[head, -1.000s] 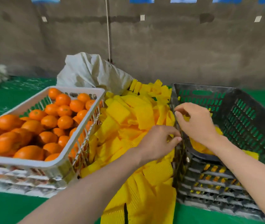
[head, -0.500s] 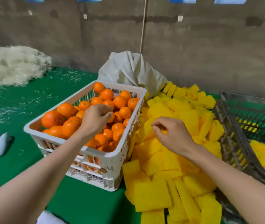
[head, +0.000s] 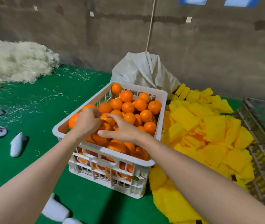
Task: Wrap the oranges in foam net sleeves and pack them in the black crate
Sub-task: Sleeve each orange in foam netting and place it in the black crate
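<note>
One orange (head: 106, 118) is being taken from the top of the heap, between the fingertips of both hands. The fingers of the left hand (head: 87, 122) are being curled down against its left side, apparently gripping it. The fingers of the right hand (head: 123, 130) are being held loosely spread, with the index laid over its top. No sleeve is being worn by it yet. Being round, with its stem end hidden, it is showing no heading and no long axis.

The white crate (head: 112, 151) beneath the fingers is still being kept nearly full, so most of the task is judged to be left. The foam net sleeves (head: 209, 130) are lying piled well to the right of the fingers. Farther right, yellow is showing through the slats of the black crate (head: 261, 126), so some packing is probably done.
</note>
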